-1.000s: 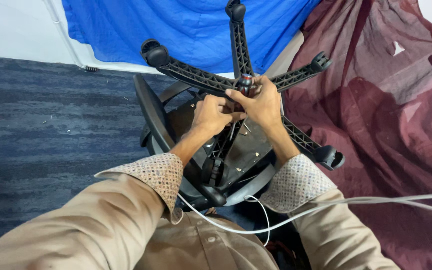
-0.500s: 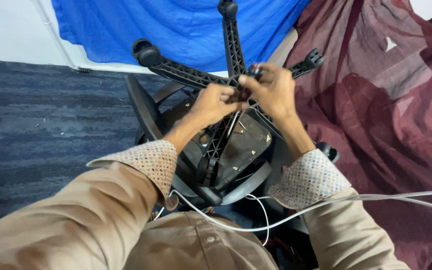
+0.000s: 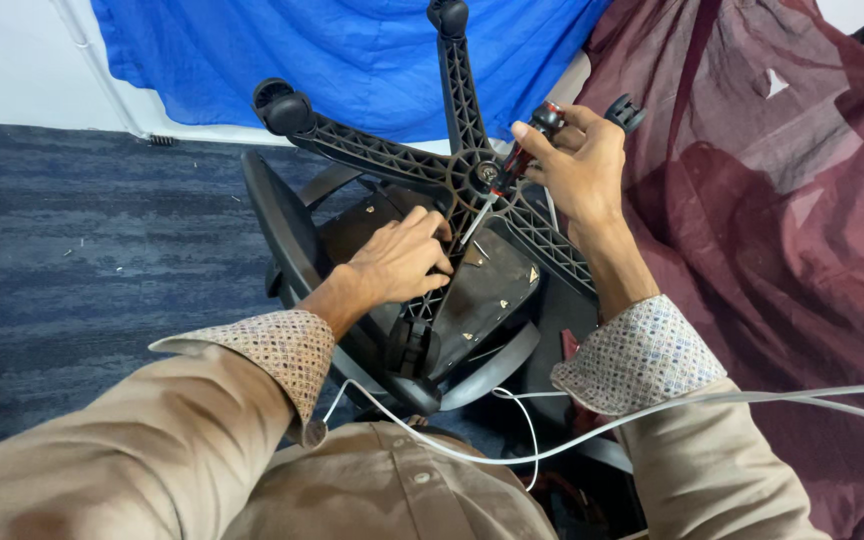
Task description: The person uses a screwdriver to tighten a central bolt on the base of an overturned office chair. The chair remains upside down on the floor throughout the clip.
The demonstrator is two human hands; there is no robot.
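Item one, far left: dark blue carpet (image 3: pixel 72 250), with a blue cloth (image 3: pixel 352 60) hung behind.

Item two: an overturned office chair, its black five-star base (image 3: pixel 392 155) facing up toward us and a caster (image 3: pixel 282 105) at the end of the left arm. The seat underside (image 3: pixel 487 290) lay below the hub.

Item three: our left hand (image 3: pixel 402 262), fingers curled and closed down on a base arm just beside the hub; we could not tell whether anything small was pinched under them.

Item four: a screwdriver (image 3: pixel 512 170) with red and black handle, tilted, its tip near the seat underside.

Item five: our right hand (image 3: pixel 577 165), wrapped closed around the screwdriver handle, held above the hub.

Item six: a white cable (image 3: pixel 652 410) crossing our lap.

Item seven, right: maroon cloth (image 3: pixel 782 200).
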